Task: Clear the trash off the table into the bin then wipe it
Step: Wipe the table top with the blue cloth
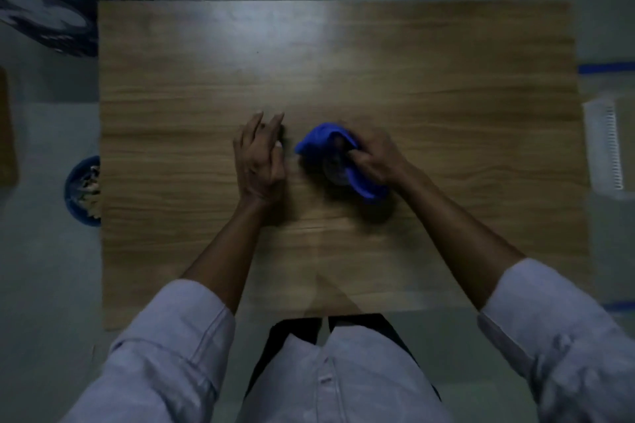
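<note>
Left grip: my left hand (pixel 259 154) is released, fingers straight and pointing away from me, lying on or just over the counter (pixel 412 62). I see nothing held in it. I judge it is there to steady me while the other hand works.
Right grip: my right hand (pixel 374 154) is clenched around the blue cloth (pixel 319 141), fingers curled into its folds and pressing it down near the middle of the counter.
Cloth: it is bunched rather than spread, so I judge only a small patch meets the wood. A greyish round blur shows under it, and I cannot tell what that is.
Bin: the blue bin (pixel 74 182) stands on the floor just beside the counter's left edge, with scraps showing inside. That puts it close for anything swept off that side.
Step in hand: all I make out on the wood are my hands and the cloth, so I judge this is the wiping.
Open room: bare wood lies all round the cloth, widest toward the far edge and the right, narrower toward my body.
Edges: a white slatted basket (pixel 604 144) sits just beside the right edge, and a stroke running past that edge could brush it.
Obstacle: my left hand lies just left of the cloth without touching it, so a leftward stroke calls for lifting it first.
</note>
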Available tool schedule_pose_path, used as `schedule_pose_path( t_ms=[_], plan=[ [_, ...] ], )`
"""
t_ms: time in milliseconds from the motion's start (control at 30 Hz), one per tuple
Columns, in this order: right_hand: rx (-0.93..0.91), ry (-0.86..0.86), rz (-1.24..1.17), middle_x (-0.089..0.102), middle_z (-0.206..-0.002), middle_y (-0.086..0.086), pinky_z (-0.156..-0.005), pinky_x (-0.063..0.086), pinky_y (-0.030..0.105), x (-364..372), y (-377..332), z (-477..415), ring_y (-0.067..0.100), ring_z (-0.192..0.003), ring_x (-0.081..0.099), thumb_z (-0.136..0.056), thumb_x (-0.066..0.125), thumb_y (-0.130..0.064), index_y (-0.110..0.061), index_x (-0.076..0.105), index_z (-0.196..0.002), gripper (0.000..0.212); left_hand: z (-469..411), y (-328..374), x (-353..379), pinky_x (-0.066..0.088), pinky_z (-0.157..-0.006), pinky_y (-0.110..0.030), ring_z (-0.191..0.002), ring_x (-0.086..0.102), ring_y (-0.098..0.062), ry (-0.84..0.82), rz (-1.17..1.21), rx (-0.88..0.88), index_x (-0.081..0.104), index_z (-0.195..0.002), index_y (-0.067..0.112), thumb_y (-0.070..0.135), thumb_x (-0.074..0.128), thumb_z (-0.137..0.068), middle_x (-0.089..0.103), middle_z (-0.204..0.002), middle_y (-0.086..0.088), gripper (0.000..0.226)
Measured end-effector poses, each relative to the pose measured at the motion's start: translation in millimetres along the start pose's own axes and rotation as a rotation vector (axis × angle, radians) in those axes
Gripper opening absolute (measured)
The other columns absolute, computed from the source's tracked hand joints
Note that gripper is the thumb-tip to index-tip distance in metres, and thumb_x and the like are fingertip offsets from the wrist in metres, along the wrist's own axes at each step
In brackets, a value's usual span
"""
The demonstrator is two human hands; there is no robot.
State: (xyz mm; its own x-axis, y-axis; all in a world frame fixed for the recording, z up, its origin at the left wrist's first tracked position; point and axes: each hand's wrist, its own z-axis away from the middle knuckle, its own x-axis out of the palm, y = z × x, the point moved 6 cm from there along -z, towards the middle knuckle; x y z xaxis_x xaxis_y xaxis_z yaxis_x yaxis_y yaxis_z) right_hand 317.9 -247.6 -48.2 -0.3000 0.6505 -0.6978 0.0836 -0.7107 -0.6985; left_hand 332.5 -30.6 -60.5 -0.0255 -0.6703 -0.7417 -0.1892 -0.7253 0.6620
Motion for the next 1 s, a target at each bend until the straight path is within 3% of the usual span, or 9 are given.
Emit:
schedule_pose_path(
  t_ms=[100,200,400,533,667,733,800,900,1000],
  plan=[
    [0.007,0.177,0.119,0.051,-0.152,0.016,-0.118,0.026,0.052,-41.4,21.4,-20.5,0.026,-0.144,0.039,-0.095,0.046,-0.03,-0.007,0.053,-0.146,0.056,20.3,1.9,-6.2,0.024,-0.12,-0.044,-0.142,0.042,-0.028,0.02,0.016,0.005,0.057,-0.141,0.009,0.023,0.04,-0.097,0.061,-0.14,-0.009,0.05],
    [0.029,0.054,0.225,0.035,-0.164,-0.006,-0.124,0.004,0.057,-21.1,37.0,-54.4,0.022,-0.157,0.014,-0.105,0.048,-0.03,-0.026,0.045,-0.153,0.048,39.0,1.9,-4.7,0.026,-0.119,-0.044,-0.142,0.042,-0.029,0.04,0.008,0.013,0.057,-0.141,0.007,0.023,0.043,-0.095,0.059,-0.143,-0.009,0.05],
    [-0.217,-0.101,0.297,0.04,-0.162,-0.001,-0.126,0.002,0.046,58.0,-5.2,-7.3,0.028,-0.156,0.021,-0.084,0.057,-0.019,-0.02,0.039,-0.157,0.075,81.6,3.3,-3.3,0.024,-0.118,-0.04,-0.147,0.036,-0.028,0.014,0.026,0.018,0.052,-0.145,0.008,0.025,0.047,-0.094,0.05,-0.152,-0.009,0.054],
    [-0.197,-0.222,0.228,0.042,-0.159,0.008,-0.125,0.005,0.051,100.6,-32.2,59.2,0.03,-0.154,0.024,-0.07,0.049,-0.024,-0.013,0.044,-0.153,0.084,120.1,9.2,-5.9,0.027,-0.118,-0.046,-0.146,0.037,-0.03,-0.068,0.01,0.042,0.063,-0.136,0.014,0.026,0.044,-0.093,0.055,-0.148,-0.005,0.048],
    [-0.061,-0.343,0.098,0.028,-0.165,0.016,-0.127,0.005,0.039,108.9,-65.2,114.4,0.027,-0.155,0.015,-0.088,0.06,-0.007,-0.012,0.047,-0.152,0.066,161.4,7.6,-25.8,0.032,-0.113,-0.055,-0.141,0.045,-0.03,-0.033,0.055,-0.004,0.074,-0.12,0.015,0.026,0.041,-0.091,0.064,-0.138,-0.003,0.045],
    [0.03,-0.295,0.045,0.042,-0.157,0.021,-0.118,0.022,0.034,89.8,-74.0,131.5,0.035,-0.149,0.034,-0.092,0.06,-0.004,-0.004,0.049,-0.149,0.058,178.6,1.0,-38.1,0.035,-0.111,-0.056,-0.14,0.046,-0.029,0.043,0.084,-0.064,0.073,-0.122,0.016,0.024,0.041,-0.093,0.064,-0.139,-0.002,0.044],
    [0.08,-0.107,0.024,0.048,-0.153,0.022,-0.115,0.027,0.034,57.4,-69.1,124.4,0.037,-0.144,0.041,-0.091,0.052,-0.018,-0.004,0.048,-0.149,0.06,187.8,-1.4,-41.2,0.035,-0.111,-0.057,-0.14,0.046,-0.028,0.052,0.084,-0.082,0.072,-0.124,0.018,0.024,0.042,-0.094,0.063,-0.139,-0.002,0.043],
    [0.087,-0.032,0.075,0.039,-0.162,0.008,-0.126,0.011,0.049,51.3,-41.5,92.6,0.033,-0.156,0.02,-0.1,0.043,-0.039,-0.017,0.044,-0.154,0.058,196.4,-4.7,-36.7,0.035,-0.11,-0.051,-0.137,0.048,-0.03,0.027,0.078,-0.097,0.072,-0.123,0.018,0.027,0.042,-0.094,0.065,-0.137,-0.002,0.043],
    [-0.029,-0.117,0.224,0.029,-0.166,0.001,-0.126,0.004,0.058,99.8,-37.0,92.2,0.036,-0.157,0.011,-0.093,0.05,-0.024,-0.026,0.045,-0.153,0.061,203.7,-13.2,-31.1,0.034,-0.107,-0.042,-0.135,0.05,-0.031,0.029,0.073,-0.133,0.073,-0.122,0.019,0.031,0.043,-0.094,0.066,-0.136,-0.002,0.044]
  ],
)
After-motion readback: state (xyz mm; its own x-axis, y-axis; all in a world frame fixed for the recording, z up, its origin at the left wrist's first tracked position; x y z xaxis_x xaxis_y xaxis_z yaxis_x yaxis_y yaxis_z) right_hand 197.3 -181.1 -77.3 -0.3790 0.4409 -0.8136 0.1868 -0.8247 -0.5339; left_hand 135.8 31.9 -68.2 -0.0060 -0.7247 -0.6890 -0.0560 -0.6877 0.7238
